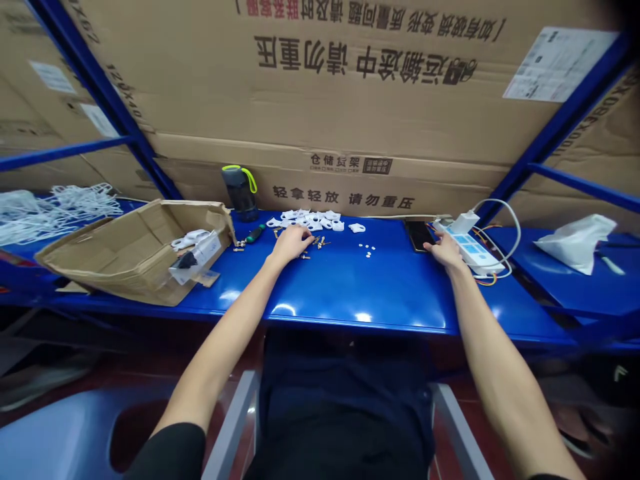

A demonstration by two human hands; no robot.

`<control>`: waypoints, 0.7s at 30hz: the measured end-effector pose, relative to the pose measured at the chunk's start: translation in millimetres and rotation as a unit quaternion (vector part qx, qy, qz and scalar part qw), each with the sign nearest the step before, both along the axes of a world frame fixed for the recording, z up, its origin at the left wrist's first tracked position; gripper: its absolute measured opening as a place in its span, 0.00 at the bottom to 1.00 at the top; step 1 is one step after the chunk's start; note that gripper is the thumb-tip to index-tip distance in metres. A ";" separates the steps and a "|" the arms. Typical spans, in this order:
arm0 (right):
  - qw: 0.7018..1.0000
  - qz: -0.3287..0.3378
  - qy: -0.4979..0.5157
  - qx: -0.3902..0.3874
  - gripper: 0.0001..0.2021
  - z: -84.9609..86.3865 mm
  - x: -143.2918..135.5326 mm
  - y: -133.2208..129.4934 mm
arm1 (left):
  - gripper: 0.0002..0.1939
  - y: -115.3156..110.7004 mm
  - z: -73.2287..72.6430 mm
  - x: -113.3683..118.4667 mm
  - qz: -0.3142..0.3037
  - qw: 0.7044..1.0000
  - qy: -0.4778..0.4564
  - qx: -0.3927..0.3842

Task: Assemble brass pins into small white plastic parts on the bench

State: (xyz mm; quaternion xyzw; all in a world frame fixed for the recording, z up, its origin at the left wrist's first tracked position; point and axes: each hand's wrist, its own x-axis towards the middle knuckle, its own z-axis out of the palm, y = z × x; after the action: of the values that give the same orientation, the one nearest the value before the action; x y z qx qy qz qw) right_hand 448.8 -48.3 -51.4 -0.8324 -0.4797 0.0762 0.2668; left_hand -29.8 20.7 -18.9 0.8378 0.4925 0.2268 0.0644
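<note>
My left hand [292, 244] rests on the blue table by several small brass-coloured parts [321, 243], its fingers bent; what they hold, if anything, is hidden. White plastic pieces [313, 220] lie in a pile just behind it. My right hand [447, 251] is at the right, fingers apart, beside a dark phone [419, 236] and the white power strip [475, 251]. Its fingertips are at the phone's right edge. Between my hands lie several tiny white discs [369, 251] and a single white piece [357, 228].
An open cardboard box [125, 267] holds white parts and a clear packet at the left. A green-handled screwdriver [255, 233] and a dark bottle [240, 193] stand near it. White cables loop around the power strip. Crumpled white tissue [575, 243] lies far right. Large cardboard [320, 113] backs the table.
</note>
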 end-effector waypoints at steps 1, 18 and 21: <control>1.000 -0.007 0.015 -0.002 0.33 0.6 -1.2 -0.5 | 0.13 0.5 -0.5 -0.1 0.000 1.000 -0.001 -0.001; 0.998 -0.019 0.053 0.019 0.28 4.9 -4.6 -1.7 | 0.14 1.7 -1.3 -0.9 0.001 1.000 0.011 -0.004; 0.999 -0.015 0.041 0.015 0.30 3.1 -2.2 0.1 | 0.13 1.3 -0.9 -0.5 -0.005 1.000 0.009 -0.004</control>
State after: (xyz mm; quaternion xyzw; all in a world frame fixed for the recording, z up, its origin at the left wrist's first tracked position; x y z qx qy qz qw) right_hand 446.6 -48.3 -48.3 -0.8313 -0.4572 0.0988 0.3001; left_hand -30.3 21.9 -19.8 0.8419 0.4899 0.2170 0.0646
